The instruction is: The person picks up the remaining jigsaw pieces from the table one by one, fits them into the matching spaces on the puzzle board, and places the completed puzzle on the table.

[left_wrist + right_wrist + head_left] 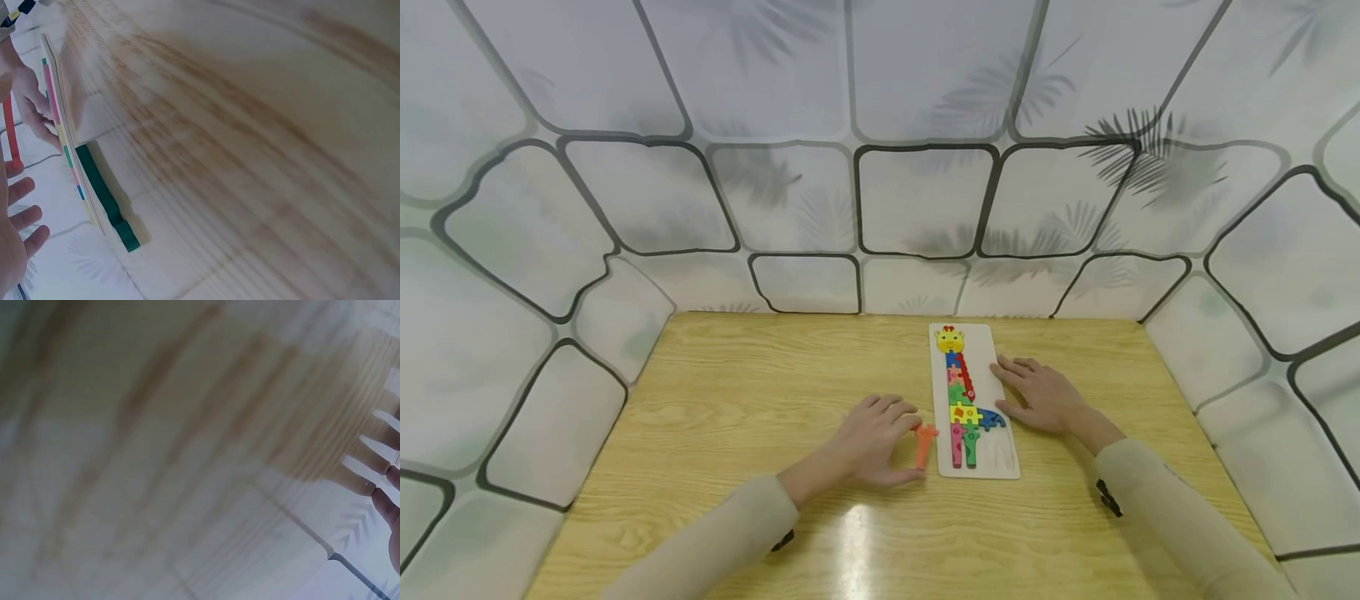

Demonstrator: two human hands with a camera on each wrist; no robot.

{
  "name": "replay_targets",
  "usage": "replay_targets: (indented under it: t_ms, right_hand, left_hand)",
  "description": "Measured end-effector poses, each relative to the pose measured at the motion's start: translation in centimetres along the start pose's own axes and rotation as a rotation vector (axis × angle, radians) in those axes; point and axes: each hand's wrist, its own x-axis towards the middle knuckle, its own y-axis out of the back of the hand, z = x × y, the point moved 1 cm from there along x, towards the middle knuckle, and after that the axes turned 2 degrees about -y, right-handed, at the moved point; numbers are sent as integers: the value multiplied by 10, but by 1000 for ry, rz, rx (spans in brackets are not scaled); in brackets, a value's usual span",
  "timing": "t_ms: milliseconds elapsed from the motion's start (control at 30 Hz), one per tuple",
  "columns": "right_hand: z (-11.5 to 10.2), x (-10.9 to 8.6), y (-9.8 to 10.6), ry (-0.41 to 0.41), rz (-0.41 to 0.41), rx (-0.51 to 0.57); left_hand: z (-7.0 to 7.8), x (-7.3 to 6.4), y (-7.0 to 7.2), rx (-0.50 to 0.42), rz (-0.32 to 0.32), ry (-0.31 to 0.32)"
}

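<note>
In the head view, my left hand pinches an orange puzzle piece between thumb and fingertips, just left of the board. The left wrist view shows this orange piece edge-on between thumb and finger. A white giraffe puzzle board lies on the table, with a yellow head and colourful numbered pieces fitted down the neck, body and legs. Pale bare recesses show at its lower right. My right hand rests at the board's right edge, fingers extended.
The wooden table meets white stone-patterned fabric walls at its back and sides. A dark green piece lies beside the board in the left wrist view; I cannot make it out in the head view.
</note>
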Motion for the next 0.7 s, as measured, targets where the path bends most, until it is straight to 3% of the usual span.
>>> replay_targets:
  t_ms: [367,700]
  right_hand:
    - [0,-1,-1,7,16,-8]
    - [-2,-2,1,-1,18,-13]
  left_hand:
    - [10,19,-1,-11,-78,54]
    - [16,31,-2,-39,-84,67]
